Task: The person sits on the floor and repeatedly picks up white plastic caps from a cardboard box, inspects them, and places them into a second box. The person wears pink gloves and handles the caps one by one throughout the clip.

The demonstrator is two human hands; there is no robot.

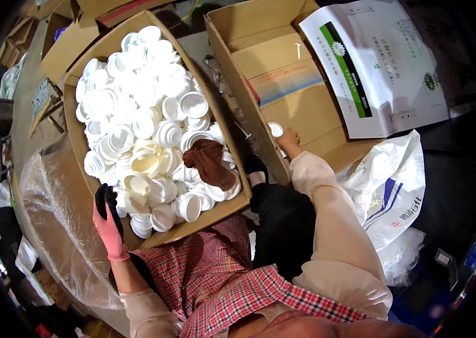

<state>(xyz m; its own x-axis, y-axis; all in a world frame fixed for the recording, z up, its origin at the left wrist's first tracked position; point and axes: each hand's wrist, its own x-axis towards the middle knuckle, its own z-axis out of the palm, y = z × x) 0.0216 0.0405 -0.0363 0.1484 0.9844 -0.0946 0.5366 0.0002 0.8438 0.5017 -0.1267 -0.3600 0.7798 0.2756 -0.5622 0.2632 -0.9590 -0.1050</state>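
My left hand (110, 226), in a pink glove with black fingers, is at the near left rim of a cardboard box (159, 241). Whether its fingers grip the rim is unclear. White round plastic lids (145, 93), some nested in stacks, fill that box, with a few cream ones (147, 162) among them. A brown cloth-like piece (210, 162) lies on top at the near right. My bare right hand (290, 138) reaches over the near left side of a second cardboard box (288, 65). White plastic lids (275, 129) show against its thumb side, apparently held; the hand partly hides them.
A printed white sheet (390, 72) hangs over the second box's right side. Beside it slumps a white woven sack (394, 198). Clear plastic film (60, 228) covers something brown at left. A narrow gap separates the boxes. A small white T-shaped piece (298, 50) lies in the second box.
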